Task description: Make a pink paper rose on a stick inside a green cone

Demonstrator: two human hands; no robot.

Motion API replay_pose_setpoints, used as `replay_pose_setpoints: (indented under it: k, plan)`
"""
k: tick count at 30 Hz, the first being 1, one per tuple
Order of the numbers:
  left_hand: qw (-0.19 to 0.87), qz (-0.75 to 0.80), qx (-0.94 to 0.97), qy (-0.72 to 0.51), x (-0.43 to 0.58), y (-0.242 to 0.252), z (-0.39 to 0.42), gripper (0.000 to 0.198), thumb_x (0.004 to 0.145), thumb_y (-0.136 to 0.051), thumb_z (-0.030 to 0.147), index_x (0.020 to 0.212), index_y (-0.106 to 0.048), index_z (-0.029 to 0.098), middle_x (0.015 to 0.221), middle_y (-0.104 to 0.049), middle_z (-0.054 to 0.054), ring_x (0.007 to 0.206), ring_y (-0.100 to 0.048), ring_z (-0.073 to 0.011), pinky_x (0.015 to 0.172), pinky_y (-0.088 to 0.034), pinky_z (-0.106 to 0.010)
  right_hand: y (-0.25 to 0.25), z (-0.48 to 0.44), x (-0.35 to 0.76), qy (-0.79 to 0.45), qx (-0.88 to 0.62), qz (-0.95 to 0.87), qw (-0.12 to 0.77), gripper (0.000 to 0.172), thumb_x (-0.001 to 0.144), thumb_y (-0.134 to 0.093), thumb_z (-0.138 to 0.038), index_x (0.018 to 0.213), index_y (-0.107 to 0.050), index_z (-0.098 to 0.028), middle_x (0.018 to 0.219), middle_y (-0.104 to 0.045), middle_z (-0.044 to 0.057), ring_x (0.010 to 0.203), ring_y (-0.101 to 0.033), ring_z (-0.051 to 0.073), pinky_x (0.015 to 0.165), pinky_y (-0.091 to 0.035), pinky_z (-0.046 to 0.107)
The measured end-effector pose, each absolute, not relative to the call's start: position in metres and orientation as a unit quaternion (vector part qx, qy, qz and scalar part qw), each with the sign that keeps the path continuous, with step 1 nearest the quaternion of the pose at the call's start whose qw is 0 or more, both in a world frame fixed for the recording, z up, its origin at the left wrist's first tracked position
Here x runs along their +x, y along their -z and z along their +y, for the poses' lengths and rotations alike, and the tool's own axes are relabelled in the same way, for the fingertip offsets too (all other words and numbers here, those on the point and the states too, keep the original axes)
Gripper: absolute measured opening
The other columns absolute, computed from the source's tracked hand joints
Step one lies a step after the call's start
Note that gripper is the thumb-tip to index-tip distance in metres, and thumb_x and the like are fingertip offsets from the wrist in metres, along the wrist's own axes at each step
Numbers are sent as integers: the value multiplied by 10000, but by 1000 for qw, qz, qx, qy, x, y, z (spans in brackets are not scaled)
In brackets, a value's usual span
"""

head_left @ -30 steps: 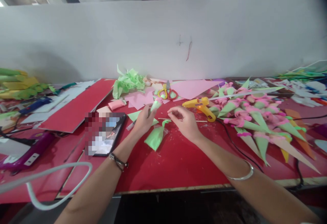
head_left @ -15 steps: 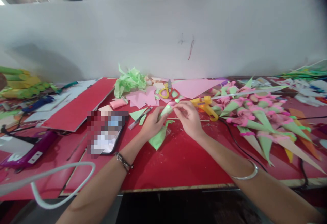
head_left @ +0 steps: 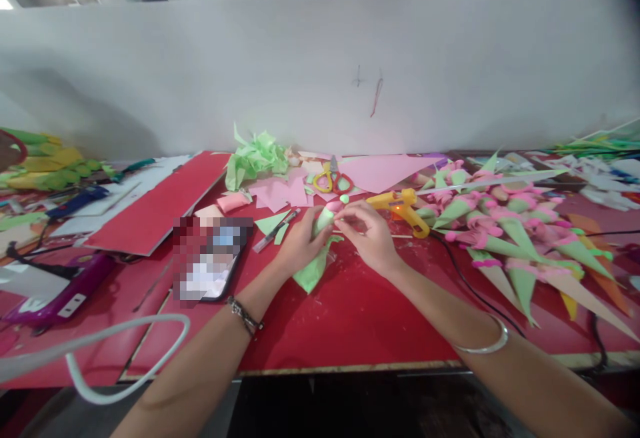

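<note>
Over the middle of the red table [head_left: 360,325], my left hand [head_left: 303,241] is wrapped round a small light-green and pink paper piece [head_left: 325,217] with a green tip. The thumb and fingers of my right hand [head_left: 367,235] are pinched at the right side of that piece. Below the hands lies a crumpled green paper [head_left: 313,271]. A yellow glue gun [head_left: 407,208] with an orange light rests just right of my right hand. Behind the hands are scissors [head_left: 333,179] with yellow and red handles.
Many green and pink paper cones [head_left: 500,225] are heaped at the right. A phone [head_left: 217,261], pen [head_left: 276,230] and red board [head_left: 165,205] lie left. Pink paper [head_left: 385,171] and crumpled green paper strips [head_left: 257,158] lie behind. A white cable loop [head_left: 180,325] is front left.
My right fingers have shifted slightly down along the green and pink piece, and more of its pink part shows. My left hand keeps its hold.
</note>
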State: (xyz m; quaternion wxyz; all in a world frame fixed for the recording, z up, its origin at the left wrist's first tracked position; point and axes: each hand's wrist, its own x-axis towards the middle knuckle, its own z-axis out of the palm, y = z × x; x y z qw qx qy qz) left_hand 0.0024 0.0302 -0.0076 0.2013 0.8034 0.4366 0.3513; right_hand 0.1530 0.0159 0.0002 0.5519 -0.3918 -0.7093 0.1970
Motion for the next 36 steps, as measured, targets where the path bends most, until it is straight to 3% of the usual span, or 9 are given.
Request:
replay_pose_setpoints:
  k: [6,16,23,29,36]
  plan:
    - [200,423,808,-359,2,8,31,350,815,-409,323,1127,-389,165,925,-588,-58,779,-556,-159,690,-409,-262,0,16,153,-184,-389,-719,546,40,767,-522,-196,761,-561,-201,800,-532,19,772,-531,146,661,-461,273]
    - [223,431,788,-379,3,7,28,318,793,-442,288,1079,-367,170,823,-557,-23,654,-519,-119,603,-394,-231,0,15,152,-203,-391,-715,543,58,758,-518,-199,780,-571,-205,798,-563,15,725,-548,138,654,-469,276]
    - [203,437,784,-392,3,5,29,315,802,-435,289,1089,-387,169,960,-556,-54,827,-528,-147,729,-399,-260,-2,14,152,-213,-399,-704,547,122,778,-486,-241,799,-601,-203,815,-598,29,753,-566,149,638,-477,273]
    - [162,490,784,-346,0,5,31,290,810,-405,357,1009,-475,158,737,-573,-27,664,-526,-156,625,-400,-273,2,15,152,-212,-413,-697,546,116,756,-524,-277,732,-592,-186,708,-597,18,648,-557,134,576,-468,250]
    - [161,522,755,-364,-5,13,38,362,781,-451,283,1123,-414,169,971,-567,-77,868,-530,-192,753,-408,-328,1,16,152,-201,-402,-737,505,140,767,-469,-155,808,-598,-193,812,-580,34,756,-558,142,621,-477,247]
